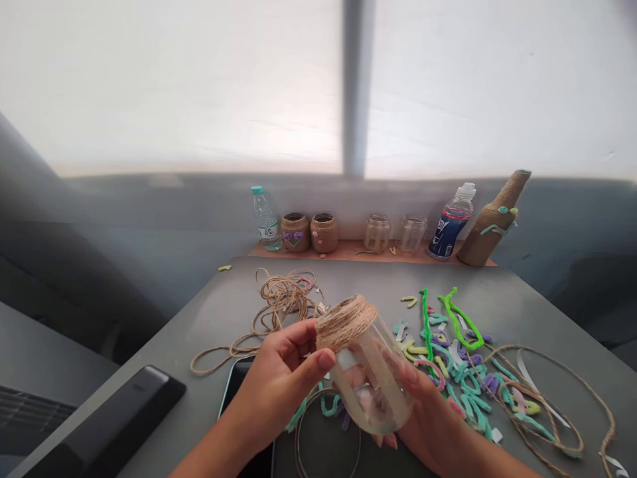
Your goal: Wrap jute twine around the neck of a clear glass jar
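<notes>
A clear glass jar (pixel 371 385) is tilted between my hands, its neck to the upper left. Jute twine (pixel 348 322) is wound round the neck, and pale strips run down the bare glass sides. My left hand (pixel 291 372) is closed on the wrapped neck, thumb in front and fingers behind. Around the base, my right hand (pixel 423 411) grips the glass, with its fingers partly hidden beneath and behind. A loose tangle of twine (pixel 283 299) lies on the table just beyond my left hand.
Pipe-cleaner pieces (pixel 468 372) and more twine (pixel 604 398) cover the right side. A black device (pixel 114 418) lies at left. Along the back stand a water bottle (pixel 269 222), twine-wrapped jars (pixel 324 234), bare jars (pixel 412 234), a blue-labelled bottle (pixel 448 226) and a leaning wrapped bottle (pixel 490 226).
</notes>
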### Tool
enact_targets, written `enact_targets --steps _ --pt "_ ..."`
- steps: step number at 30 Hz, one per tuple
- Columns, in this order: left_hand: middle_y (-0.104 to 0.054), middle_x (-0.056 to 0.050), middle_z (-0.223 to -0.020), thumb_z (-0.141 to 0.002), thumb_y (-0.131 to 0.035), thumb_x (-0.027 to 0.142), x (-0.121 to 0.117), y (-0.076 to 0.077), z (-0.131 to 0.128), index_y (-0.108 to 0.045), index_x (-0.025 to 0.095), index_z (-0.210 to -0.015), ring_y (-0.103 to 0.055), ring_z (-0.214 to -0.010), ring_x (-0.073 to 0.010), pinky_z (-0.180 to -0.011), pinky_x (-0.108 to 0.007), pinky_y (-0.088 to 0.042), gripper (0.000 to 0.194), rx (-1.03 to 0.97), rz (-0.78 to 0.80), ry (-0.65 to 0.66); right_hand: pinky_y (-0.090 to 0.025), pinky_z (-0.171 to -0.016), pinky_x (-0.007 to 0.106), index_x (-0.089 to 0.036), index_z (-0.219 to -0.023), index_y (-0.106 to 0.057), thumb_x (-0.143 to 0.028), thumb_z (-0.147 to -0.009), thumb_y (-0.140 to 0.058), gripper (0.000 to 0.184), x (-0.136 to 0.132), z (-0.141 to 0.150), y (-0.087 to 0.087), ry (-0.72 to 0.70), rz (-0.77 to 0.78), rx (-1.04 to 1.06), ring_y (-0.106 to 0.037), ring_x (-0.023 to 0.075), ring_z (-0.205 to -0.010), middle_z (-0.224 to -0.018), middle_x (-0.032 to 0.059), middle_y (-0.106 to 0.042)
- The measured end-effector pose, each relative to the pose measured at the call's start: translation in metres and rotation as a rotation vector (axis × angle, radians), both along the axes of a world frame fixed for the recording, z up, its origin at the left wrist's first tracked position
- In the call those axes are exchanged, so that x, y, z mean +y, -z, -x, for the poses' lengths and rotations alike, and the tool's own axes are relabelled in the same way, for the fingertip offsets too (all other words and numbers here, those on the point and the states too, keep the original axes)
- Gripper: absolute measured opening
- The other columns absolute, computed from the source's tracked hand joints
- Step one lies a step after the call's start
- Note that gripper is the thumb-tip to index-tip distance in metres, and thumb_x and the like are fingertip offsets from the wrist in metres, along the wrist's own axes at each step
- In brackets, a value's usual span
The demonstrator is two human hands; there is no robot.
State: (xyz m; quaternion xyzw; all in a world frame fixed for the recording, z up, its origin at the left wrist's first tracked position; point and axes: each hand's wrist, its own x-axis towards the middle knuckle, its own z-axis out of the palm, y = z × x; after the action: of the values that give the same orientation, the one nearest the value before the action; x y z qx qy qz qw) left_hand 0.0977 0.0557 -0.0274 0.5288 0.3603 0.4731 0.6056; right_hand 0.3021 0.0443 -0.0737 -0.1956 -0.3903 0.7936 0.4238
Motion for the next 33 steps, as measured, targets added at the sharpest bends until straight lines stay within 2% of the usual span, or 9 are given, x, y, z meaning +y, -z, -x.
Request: enact_targets --steps 3,5,10,13,17,21,25,28,33 --pt "-0.073 -0.006 -0.094 -0.076 -0.084 0.051 -0.001 -0.001 -0.001 -0.074 0.021 -0.119 -0.064 -0.082 -0.0198 -0.085 -0.032 -0.054 0.054 -0.038 0.025 0.064 -0.04 -0.046 0.017 -0.016 -0.132 -0.061 -0.068 -0.087 -0.063 0.069 0.0 0.002 -0.002 -0.007 -0.007 0.003 -0.053 0.0109 -0.057 -0.081 0.0056 -0.065" --pt "-0.073 -0.008 -0.098 -0.077 -0.084 0.05 -0.001 0.0 -0.001 -0.074 0.021 -0.119 -0.064 -0.086 -0.021 -0.084 -0.032 -0.055 0.052 -0.047 0.031 0.069 -0.039 -0.045 0.017 -0.016 -0.131 -0.061 -0.067 -0.087 -0.063 0.068 0.0 0.003 -0.003 -0.011 -0.017 0.009 -0.052 0.0108 -0.055 -0.078 0.0047 -0.064" --pt "-0.062 0.001 -0.07 -0.08 -0.081 0.051 0.001 0.001 -0.002 -0.078 0.019 -0.111 -0.043 -0.055 -0.0079 -0.06 -0.02 -0.048 0.045 -0.045 0.013 0.022 -0.039 -0.046 0.017 -0.017 -0.121 -0.07 -0.069 -0.088 -0.058 0.063 -0.001 0.002 -0.004 -0.007 -0.009 0.016 -0.051 0.0091 -0.053 -0.086 0.0084 -0.069" --pt "-0.054 0.003 -0.064 -0.079 -0.081 0.054 0.001 0.0 -0.002 -0.077 0.018 -0.114 -0.035 -0.051 -0.0071 -0.05 -0.018 -0.041 0.05 -0.055 0.033 0.048 -0.039 -0.046 0.016 -0.016 -0.118 -0.073 -0.076 -0.087 -0.053 0.07 -0.001 0.001 -0.006 -0.053 -0.009 0.033 -0.054 0.0101 -0.054 -0.082 0.0098 -0.071" --pt "-0.051 0.003 -0.063 -0.079 -0.079 0.057 -0.001 0.001 -0.002 -0.075 0.017 -0.118 -0.038 -0.053 -0.0089 -0.051 -0.019 -0.043 0.056 -0.065 0.036 0.067 -0.042 -0.045 0.015 -0.018 -0.128 -0.068 -0.081 -0.086 -0.049 0.079 0.0 0.003 -0.004 -0.094 -0.025 0.036 -0.06 0.0125 -0.057 -0.084 0.0108 -0.073" --pt "-0.048 0.005 -0.058 -0.08 -0.081 0.053 0.0 0.004 -0.001 -0.077 0.017 -0.113 -0.031 -0.051 -0.0071 -0.049 -0.017 -0.037 0.049 -0.024 0.003 -0.049 -0.045 -0.043 0.015 -0.02 -0.134 -0.062 -0.077 -0.09 -0.049 0.073 0.002 0.004 0.004 -0.013 0.033 0.03 -0.062 0.0119 -0.06 -0.101 0.0125 -0.072" --pt "-0.057 0.002 -0.066 -0.079 -0.082 0.051 0.002 0.009 0.0 -0.076 0.02 -0.114 -0.036 -0.053 -0.0081 -0.051 -0.018 -0.038 0.047 0.04 0.015 -0.102 -0.047 -0.045 0.016 -0.023 -0.138 -0.057 -0.065 -0.084 -0.07 0.07 0.004 0.003 0.013 0.051 0.007 -0.015 -0.059 0.0094 -0.061 -0.116 0.0121 -0.068" --pt "-0.056 0.003 -0.064 -0.08 -0.08 0.053 0.003 0.009 0.001 -0.076 0.019 -0.113 -0.035 -0.052 -0.008 -0.049 -0.018 -0.036 0.048 0.058 0.02 -0.088 -0.044 -0.043 0.016 -0.023 -0.139 -0.056 -0.058 -0.081 -0.077 0.071 0.004 0.003 0.011 0.061 -0.002 -0.026 -0.056 0.0077 -0.057 -0.115 0.0119 -0.068" --pt "-0.046 0.006 -0.061 -0.081 -0.079 0.052 0.004 0.006 0.001 -0.076 0.017 -0.099 -0.03 -0.052 -0.0074 -0.048 -0.017 -0.03 0.039 0.078 0.031 -0.082 -0.042 -0.044 0.016 -0.018 -0.135 -0.058 -0.067 -0.086 -0.065 0.069 0.002 0.004 -0.001 0.04 0.034 0.006 -0.053 0.0076 -0.053 -0.102 0.0118 -0.073"
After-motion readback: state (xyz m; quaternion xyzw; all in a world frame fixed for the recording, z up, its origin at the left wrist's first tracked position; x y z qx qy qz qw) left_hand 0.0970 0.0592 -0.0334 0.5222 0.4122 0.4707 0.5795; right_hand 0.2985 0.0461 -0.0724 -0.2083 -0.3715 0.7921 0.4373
